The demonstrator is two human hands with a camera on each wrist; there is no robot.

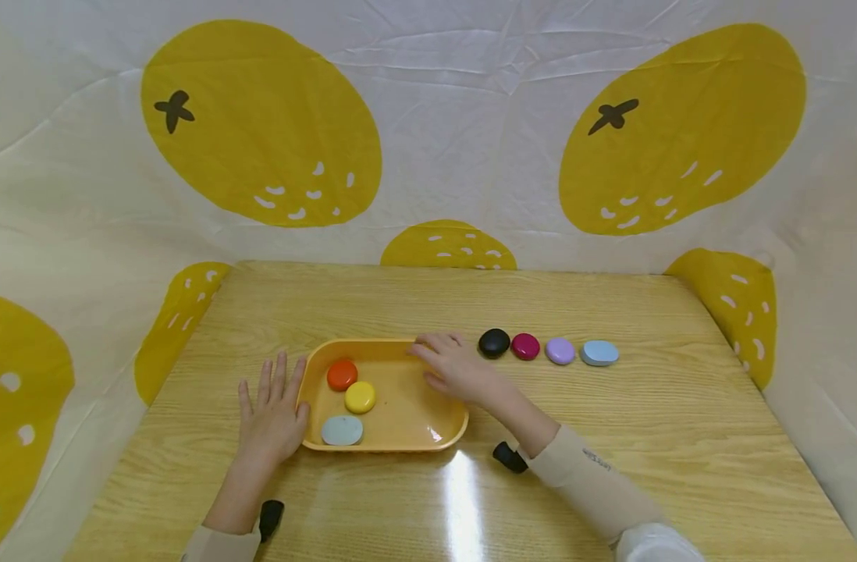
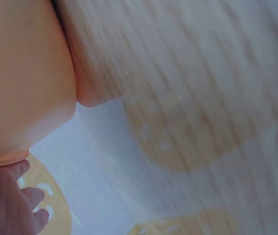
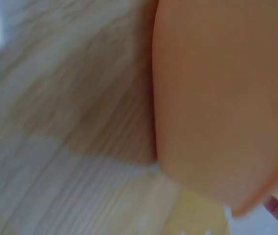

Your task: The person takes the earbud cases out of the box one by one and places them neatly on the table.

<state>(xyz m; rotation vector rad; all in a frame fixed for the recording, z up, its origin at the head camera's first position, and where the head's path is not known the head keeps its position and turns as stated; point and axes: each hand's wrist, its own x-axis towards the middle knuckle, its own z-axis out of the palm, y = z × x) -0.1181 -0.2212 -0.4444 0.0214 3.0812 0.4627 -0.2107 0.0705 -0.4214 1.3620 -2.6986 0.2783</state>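
Sleeves (image 1: 593,474) are seen nearest; then the spread left hand (image 1: 272,417) is laid against the tray (image 1: 400,421), occupied by three pieces (image 1: 360,397). The tray's right end is overhung by the right hand (image 1: 458,371), fingers bent (any pinch cannot be told). Four others (image 1: 525,346) are lined up on the counter (image 1: 653,421); work seems partway.

Left hand (image 1: 272,421): fingers straight and spread, pointing forward. Right hand (image 1: 460,371): fingers loosely bent, pointing left; right forearm (image 1: 520,414) angled inward.
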